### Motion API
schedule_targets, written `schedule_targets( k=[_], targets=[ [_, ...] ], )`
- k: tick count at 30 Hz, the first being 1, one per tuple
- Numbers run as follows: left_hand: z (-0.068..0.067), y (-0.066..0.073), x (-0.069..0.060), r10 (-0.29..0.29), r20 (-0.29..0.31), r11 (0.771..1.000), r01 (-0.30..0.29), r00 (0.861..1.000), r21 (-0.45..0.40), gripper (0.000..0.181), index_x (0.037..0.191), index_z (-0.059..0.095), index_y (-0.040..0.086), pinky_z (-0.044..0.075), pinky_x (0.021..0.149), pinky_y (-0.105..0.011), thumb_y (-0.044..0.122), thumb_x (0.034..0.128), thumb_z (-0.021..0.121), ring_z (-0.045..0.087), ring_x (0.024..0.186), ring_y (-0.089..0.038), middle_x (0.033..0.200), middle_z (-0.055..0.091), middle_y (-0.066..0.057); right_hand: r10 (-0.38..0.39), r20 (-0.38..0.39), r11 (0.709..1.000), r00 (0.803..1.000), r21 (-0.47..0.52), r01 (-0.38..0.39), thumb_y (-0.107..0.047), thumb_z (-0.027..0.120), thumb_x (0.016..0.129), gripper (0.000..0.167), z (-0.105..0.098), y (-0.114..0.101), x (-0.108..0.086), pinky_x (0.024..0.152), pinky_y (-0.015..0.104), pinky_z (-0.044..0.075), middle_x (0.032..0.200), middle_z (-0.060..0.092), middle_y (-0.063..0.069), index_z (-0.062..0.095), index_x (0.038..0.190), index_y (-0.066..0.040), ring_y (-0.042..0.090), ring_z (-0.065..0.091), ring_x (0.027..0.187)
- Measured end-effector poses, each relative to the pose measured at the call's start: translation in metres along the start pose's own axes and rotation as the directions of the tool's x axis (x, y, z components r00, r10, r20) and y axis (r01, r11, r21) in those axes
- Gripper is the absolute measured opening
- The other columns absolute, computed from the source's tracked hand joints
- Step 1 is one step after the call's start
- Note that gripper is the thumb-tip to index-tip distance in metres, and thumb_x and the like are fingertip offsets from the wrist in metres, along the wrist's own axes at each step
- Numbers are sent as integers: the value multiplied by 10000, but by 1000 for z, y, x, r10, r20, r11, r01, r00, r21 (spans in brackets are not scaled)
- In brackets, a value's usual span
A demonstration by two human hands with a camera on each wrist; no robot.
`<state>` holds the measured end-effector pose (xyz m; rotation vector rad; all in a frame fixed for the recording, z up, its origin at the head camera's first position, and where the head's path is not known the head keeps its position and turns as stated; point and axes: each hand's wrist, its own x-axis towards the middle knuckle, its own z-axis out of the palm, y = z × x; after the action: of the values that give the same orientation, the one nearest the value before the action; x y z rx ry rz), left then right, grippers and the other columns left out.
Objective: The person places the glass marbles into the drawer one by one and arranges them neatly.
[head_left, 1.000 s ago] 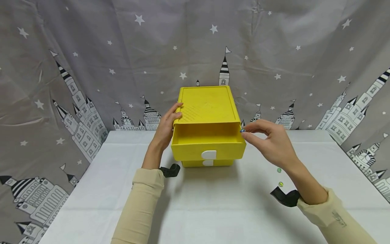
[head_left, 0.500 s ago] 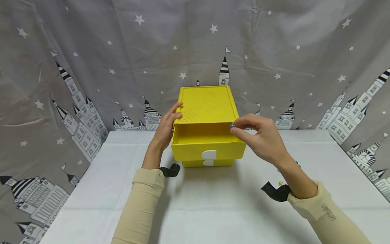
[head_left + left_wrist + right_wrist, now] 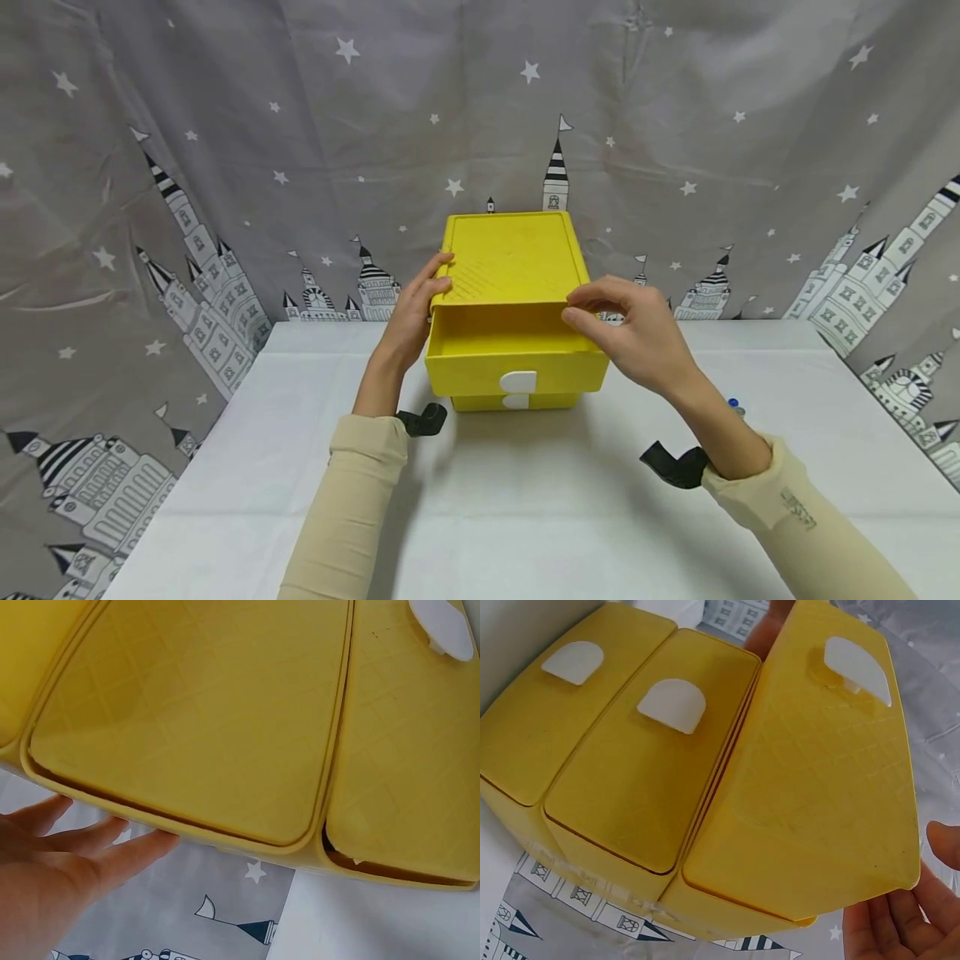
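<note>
A yellow drawer unit (image 3: 510, 258) stands on the white-covered table, with its top drawer (image 3: 480, 375) pulled out. My left hand (image 3: 408, 321) rests against the unit's left side; in the left wrist view its fingers (image 3: 135, 851) are stretched along that side. My right hand (image 3: 637, 333) is over the drawer's right end, thumb and fingers slightly bent. In the right wrist view, the thumb (image 3: 946, 844) stands apart from the fingers beside the drawer's corner, and no marble shows between them. The drawer's far inside is hidden under the top.
Small blue and clear marbles (image 3: 735, 407) lie on the table just right of my right forearm. The lower drawers, with white handles (image 3: 673, 705), are pushed in. A grey curtain (image 3: 300, 167) with stars and castles hangs behind.
My right hand has moved left, from the drawer's right edge to over its opening. The blue marble it pinched is no longer visible at its fingertips. The left hand stays on the unit.
</note>
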<state>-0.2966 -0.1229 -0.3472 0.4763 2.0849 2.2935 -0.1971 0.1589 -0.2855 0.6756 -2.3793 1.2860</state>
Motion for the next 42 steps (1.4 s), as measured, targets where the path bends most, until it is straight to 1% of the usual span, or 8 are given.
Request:
schedule_targets(
  k=[6,12,18,24,27,35,37,42],
  targets=[
    [0,0,0,-3,-4,1000,3,1000,14,540,1526,368,173,261,1134,-396,258,999,448,321,1391,-198,1604,234,-19,1,-9,1000,1000,-14,-1,-98,702,909,155,-1,1,-5,838,288,504,994,698,59,734,1035,-13,189,632,939],
    [-1,1,0,10,8,1000,-10,1000,18,560,1537,350,152,241,1140,-410,237,992,448,290,1411,-203,1612,215,-26,-11,-34,1000,999,-15,11,-76,711,898,137,-6,1,-9,827,314,501,984,703,50,740,1021,-25,175,629,931],
    [-1,1,0,8,1,1000,-8,1000,18,560,1536,353,159,234,1145,-401,254,992,452,279,1418,-190,1612,217,-23,13,-31,1000,999,0,-13,-78,711,899,146,-6,2,-13,819,204,489,994,702,56,735,1031,-21,186,645,948],
    [-2,0,-1,15,4,999,-15,1000,32,565,1542,343,160,209,1153,-421,263,996,448,242,1440,-190,1618,202,-15,15,-57,1000,998,-24,-17,-77,700,906,137,-5,6,-21,848,241,479,982,694,53,730,1018,-5,168,620,938],
    [-2,-1,-1,20,8,999,-20,1000,25,569,1545,335,155,211,1153,-413,259,997,446,245,1440,-189,1619,201,-15,26,-72,999,997,-21,-28,-79,689,914,136,-4,10,-27,862,235,470,976,687,56,726,1016,3,160,615,925],
    [-2,-3,0,14,2,1000,-14,1000,22,559,1542,342,165,213,1153,-397,264,1003,448,247,1438,-171,1619,200,-6,60,-94,998,994,-30,-63,-89,640,952,173,-9,28,-40,843,137,458,1027,686,93,712,1077,6,202,635,958],
    [-2,-3,0,17,6,1000,-17,1000,11,558,1542,340,157,225,1149,-399,258,1004,447,264,1429,-181,1616,206,-16,84,-96,996,992,-34,-88,-101,647,950,177,-11,33,-45,838,135,459,1025,688,91,712,1082,-2,177,636,948],
    [-1,-2,0,22,12,1000,-22,1000,-6,549,1537,348,147,249,1139,-395,250,1006,445,306,1400,-193,1604,231,-31,152,-108,987,982,-38,-157,-121,669,938,194,-18,47,-58,798,148,480,1018,701,94,713,1093,-14,51,628,904]
  ],
)
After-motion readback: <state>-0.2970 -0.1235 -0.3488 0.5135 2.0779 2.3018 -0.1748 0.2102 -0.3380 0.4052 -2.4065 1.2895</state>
